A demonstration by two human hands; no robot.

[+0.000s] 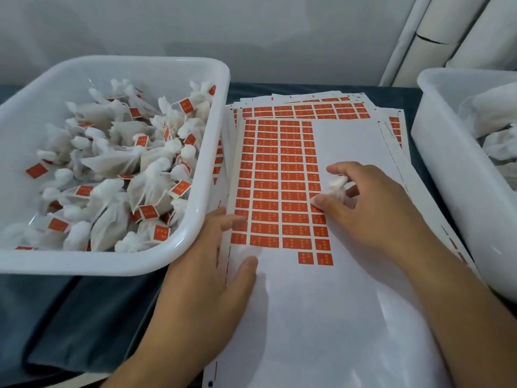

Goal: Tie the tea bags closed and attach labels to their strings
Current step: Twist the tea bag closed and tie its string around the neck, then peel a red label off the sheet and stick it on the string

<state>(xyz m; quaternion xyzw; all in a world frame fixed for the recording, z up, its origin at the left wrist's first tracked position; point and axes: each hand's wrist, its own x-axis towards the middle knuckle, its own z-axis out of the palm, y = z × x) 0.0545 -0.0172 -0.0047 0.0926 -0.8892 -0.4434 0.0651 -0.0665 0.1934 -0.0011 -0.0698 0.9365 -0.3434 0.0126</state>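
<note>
A sheet of orange sticker labels [275,180] lies on top of a stack of label sheets in the middle of the table. My left hand [212,264] rests flat on the sheet's lower left edge, fingers straight. My right hand [372,208] holds a small white tea bag [337,184] in its curled fingers over the right side of the label grid, with the thumb tip at the labels' edge. The white bin [195,208] on the left holds several tied tea bags [117,169] with orange labels.
A second white bin [447,175] at the right holds several white, unlabelled bags [498,127]. More label sheets [321,107] fan out behind the top one. The table has a dark blue-grey cover [84,309]. White rolls [436,26] lean at the back right.
</note>
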